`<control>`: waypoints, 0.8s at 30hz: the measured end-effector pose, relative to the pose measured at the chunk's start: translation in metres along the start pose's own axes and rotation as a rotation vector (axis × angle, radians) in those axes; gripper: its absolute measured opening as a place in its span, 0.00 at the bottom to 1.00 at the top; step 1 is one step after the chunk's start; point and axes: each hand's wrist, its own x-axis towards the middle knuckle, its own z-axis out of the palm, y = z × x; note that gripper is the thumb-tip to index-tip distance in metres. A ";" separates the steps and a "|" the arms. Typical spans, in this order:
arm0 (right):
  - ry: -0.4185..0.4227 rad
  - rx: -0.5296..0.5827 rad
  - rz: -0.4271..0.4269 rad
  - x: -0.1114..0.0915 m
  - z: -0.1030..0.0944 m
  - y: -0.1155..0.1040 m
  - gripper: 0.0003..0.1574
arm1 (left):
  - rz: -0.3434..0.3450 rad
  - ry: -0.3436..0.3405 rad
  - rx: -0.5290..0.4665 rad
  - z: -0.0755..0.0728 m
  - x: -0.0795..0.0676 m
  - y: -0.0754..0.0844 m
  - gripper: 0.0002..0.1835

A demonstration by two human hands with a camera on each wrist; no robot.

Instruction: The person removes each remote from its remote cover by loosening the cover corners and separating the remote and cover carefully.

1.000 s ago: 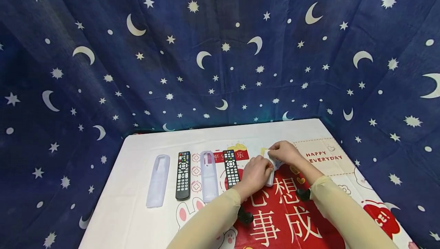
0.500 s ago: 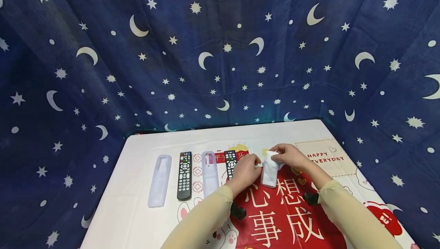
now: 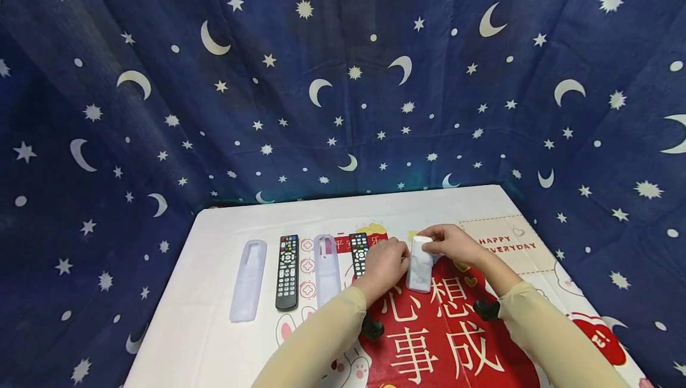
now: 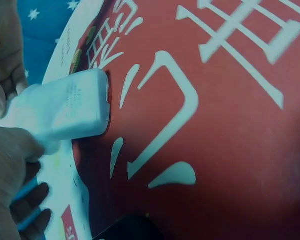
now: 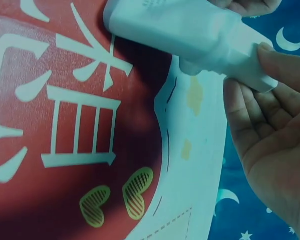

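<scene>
A white remote control [image 3: 421, 244] lies tilted over the red print, its lower part inside a translucent silicone sleeve [image 3: 420, 275]. The remote's bare end [image 5: 252, 57] sticks out of the sleeve's mouth in the right wrist view. My right hand [image 3: 453, 245] pinches that bare end between thumb and fingers. On the other side, my left hand [image 3: 383, 264] pinches the sleeve's edge near its mouth. Small printed text shows on the sleeved part [image 4: 72, 102] in the left wrist view. The left fingers behind the sleeve are partly hidden.
Left of my hands lie a black remote [image 3: 358, 251], partly covered by my left hand, a translucent sleeve [image 3: 327, 269], another black remote [image 3: 287, 275] and another sleeve [image 3: 249, 281]. They rest on a printed tablecloth [image 3: 214, 239]. A starry curtain [image 3: 343, 78] hangs behind.
My left hand has shifted left off the front of the white remote to the sleeve's side edge. The remote and sleeve have come into fuller view. My right hand keeps its grip.
</scene>
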 end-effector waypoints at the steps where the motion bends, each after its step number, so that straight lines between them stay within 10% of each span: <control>1: 0.002 -0.003 0.003 0.001 0.000 0.000 0.22 | 0.009 -0.017 0.020 0.000 0.000 0.000 0.03; 12: 0.065 -0.025 0.085 0.014 0.007 -0.004 0.27 | -0.081 -0.020 -0.077 0.004 -0.004 -0.003 0.04; 24: 0.134 -0.074 0.208 0.020 0.012 -0.012 0.27 | 0.096 0.073 -0.128 0.002 -0.003 0.003 0.09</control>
